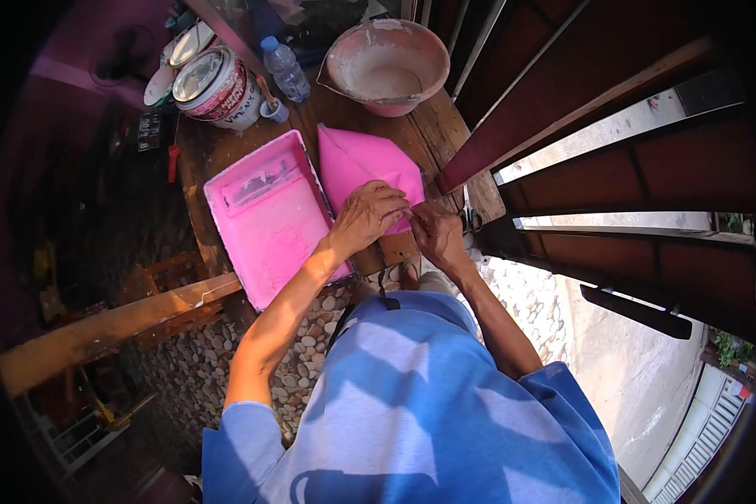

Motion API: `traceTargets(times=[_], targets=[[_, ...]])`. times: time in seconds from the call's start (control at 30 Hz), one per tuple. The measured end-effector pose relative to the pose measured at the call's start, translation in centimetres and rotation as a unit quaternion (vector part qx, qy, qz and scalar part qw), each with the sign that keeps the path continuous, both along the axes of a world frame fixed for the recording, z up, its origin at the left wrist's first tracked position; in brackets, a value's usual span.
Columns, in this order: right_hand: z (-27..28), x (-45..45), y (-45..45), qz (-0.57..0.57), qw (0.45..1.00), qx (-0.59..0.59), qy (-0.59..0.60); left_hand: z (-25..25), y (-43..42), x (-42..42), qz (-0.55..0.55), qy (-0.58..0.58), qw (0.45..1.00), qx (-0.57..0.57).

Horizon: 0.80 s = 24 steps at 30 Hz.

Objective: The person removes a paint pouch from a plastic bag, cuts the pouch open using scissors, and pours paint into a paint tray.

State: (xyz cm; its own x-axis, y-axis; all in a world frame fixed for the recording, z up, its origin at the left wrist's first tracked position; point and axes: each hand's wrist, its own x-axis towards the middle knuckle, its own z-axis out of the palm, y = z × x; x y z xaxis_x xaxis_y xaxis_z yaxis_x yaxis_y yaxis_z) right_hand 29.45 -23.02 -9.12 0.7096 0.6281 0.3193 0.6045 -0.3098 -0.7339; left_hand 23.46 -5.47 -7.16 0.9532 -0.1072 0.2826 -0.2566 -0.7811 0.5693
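A plump pink bag (pixel 363 161) with a smooth surface and a pointed far corner lies on the wooden table (pixel 203 149). At its near end my left hand (pixel 368 217) is closed, with fingertips pinched together on the bag's edge. Close beside it, my right hand (pixel 438 235) is also closed, its thumb and fingers pinching the same near edge. The fingers hide the exact spot they grip. Left of the bag stands a pink-coated paint tray (pixel 223 244), with a wet-looking pink layer inside. Scissors (pixel 472 218) rest at the table's right edge.
A paint-stained bucket (pixel 349 71) stands at the back, near a water bottle (pixel 287 74), a paint can (pixel 227 97) and a small cup (pixel 275 110) holding a brush. Dark slatted panels (pixel 596 92) rise on the right. Pebbled floor (pixel 197 378) lies below.
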Motion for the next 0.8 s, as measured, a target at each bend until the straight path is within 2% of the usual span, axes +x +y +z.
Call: traceTargets(times=[0.03, 0.07, 0.13, 0.23, 0.37, 0.4, 0.43, 0.5, 0.57, 0.6, 0.67, 0.73, 0.8], targets=[[-0.1, -0.1, -0.1, 0.001, 1.0, 0.015, -0.027, -0.1, 0.0, 0.3, -0.01, -0.002, 1.0, -0.001], [-0.1, -0.1, -0.5, 0.006, 1.0, -0.024, -0.006, -0.2, 0.0, 0.4, -0.03, 0.017, 0.999, -0.015], [0.4, 0.0, -0.4, 0.003, 1.0, -0.017, 0.0, 0.3, 0.0, 0.7, -0.056, 0.035, 0.997, -0.027], [2.1, 0.8, 0.9, 0.008, 1.0, 0.004, 0.017, 1.9, 0.5, 1.1, -0.02, 0.011, 0.999, -0.05], [4.5, 2.3, 2.1, 0.006, 0.997, 0.064, 0.047, 3.1, 3.1, 1.9, 0.032, 0.031, 0.999, -0.008], [4.8, 2.3, 1.5, -0.029, 0.992, 0.079, 0.09, 3.1, 3.7, 2.2, 0.056, 0.051, 0.995, -0.061], [4.0, 2.4, 0.5, -0.032, 0.992, 0.082, 0.089, 3.1, 4.1, 2.4, 0.079, 0.071, 0.988, -0.114], [-0.1, 2.6, -2.3, -0.174, 0.98, 0.012, 0.092, 3.0, 4.4, 2.7, 0.064, 0.064, 0.991, -0.102], [-5.8, 2.4, -5.5, -0.289, 0.945, -0.111, 0.107, 2.5, 4.2, 2.8, 0.049, 0.059, 0.993, -0.094], [-7.6, 2.2, -6.5, -0.294, 0.943, -0.111, 0.107, 2.1, 4.1, 2.9, 0.034, 0.068, 0.993, -0.088], [-10.3, 1.6, -7.8, -0.369, 0.902, -0.22, 0.053, 1.6, 3.8, 3.0, 0.011, 0.077, 0.994, -0.082], [-12.1, 0.9, -8.0, -0.362, 0.903, -0.22, 0.065, 1.4, 3.2, 3.2, 0.006, 0.088, 0.995, -0.049], [-12.6, 1.0, -8.2, -0.352, 0.905, -0.222, 0.088, 1.9, 2.4, 3.0, 0.008, 0.126, 0.987, -0.101]])
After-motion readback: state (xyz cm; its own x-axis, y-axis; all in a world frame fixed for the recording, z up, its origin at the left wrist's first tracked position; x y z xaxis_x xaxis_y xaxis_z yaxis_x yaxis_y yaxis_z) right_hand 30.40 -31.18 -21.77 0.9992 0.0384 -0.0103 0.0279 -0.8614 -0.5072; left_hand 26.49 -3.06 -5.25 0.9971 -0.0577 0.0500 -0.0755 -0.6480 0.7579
